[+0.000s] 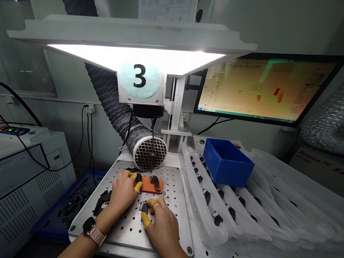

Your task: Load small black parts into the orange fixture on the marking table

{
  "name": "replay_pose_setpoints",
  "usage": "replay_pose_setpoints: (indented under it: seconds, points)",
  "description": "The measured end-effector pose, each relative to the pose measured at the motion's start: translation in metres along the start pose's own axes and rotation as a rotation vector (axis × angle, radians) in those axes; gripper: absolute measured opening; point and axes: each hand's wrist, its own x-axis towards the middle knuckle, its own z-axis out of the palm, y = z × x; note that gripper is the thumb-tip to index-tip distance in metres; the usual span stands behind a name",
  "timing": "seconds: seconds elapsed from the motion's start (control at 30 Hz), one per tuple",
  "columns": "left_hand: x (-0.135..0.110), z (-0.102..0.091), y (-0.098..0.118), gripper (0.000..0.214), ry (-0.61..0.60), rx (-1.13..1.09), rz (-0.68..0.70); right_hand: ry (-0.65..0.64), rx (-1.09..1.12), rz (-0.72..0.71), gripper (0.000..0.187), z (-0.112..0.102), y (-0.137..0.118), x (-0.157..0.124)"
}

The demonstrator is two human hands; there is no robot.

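Observation:
An orange fixture block (151,184) lies on the perforated metal plate (176,196), with a small dark part (155,181) seated on its right half. My left hand (124,192), wearing yellow finger cots and a wristwatch, rests over the fixture's left end, fingers curled on a dark part there. My right hand (160,224), also in yellow cots, pinches a small dark part (144,207) just in front of the fixture. Loose dark parts (102,201) lie on the plate left of my left hand.
A ribbed extraction hose with mesh mouth (150,153) opens just behind the fixture, under the laser head marked 3 (140,81). White sleeves holding dark parts (219,206) and a blue bin (227,161) lie right. A monitor (268,86) stands behind; a blue crate of parts (77,199) sits lower left.

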Motion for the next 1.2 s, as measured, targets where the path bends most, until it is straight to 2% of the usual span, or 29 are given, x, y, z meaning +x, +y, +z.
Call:
replay_pose_setpoints:
  seconds: [0.1,0.33,0.5,0.7,0.97,1.1,1.2]
  points:
    - [0.003,-0.001,-0.005,0.036,-0.026,-0.043,-0.017,0.001,0.02,-0.004,0.027,0.0,0.001,0.0]
    - [0.001,0.0,-0.005,0.036,0.007,-0.024,0.007,0.038,0.137,-0.017,0.025,-0.001,0.002,0.0]
    - [0.006,0.005,-0.009,0.035,-0.007,-0.134,-0.033,0.046,0.21,-0.004,0.026,-0.001,0.002,-0.002]
    - [0.014,0.005,-0.019,0.038,0.027,-0.217,-0.02,0.067,0.262,-0.004,0.027,0.001,0.004,-0.003]
    - [0.009,-0.017,-0.053,0.034,0.117,-0.269,-0.069,0.021,0.356,-0.005,0.014,-0.001,0.004,-0.001]
    - [0.0,-0.031,-0.075,0.026,0.094,-0.262,-0.078,0.043,0.443,0.01,0.007,-0.001,0.005,0.001]
    - [-0.013,-0.038,-0.08,0.019,0.041,-0.24,-0.061,0.059,0.513,0.018,0.007,-0.002,0.006,0.002]
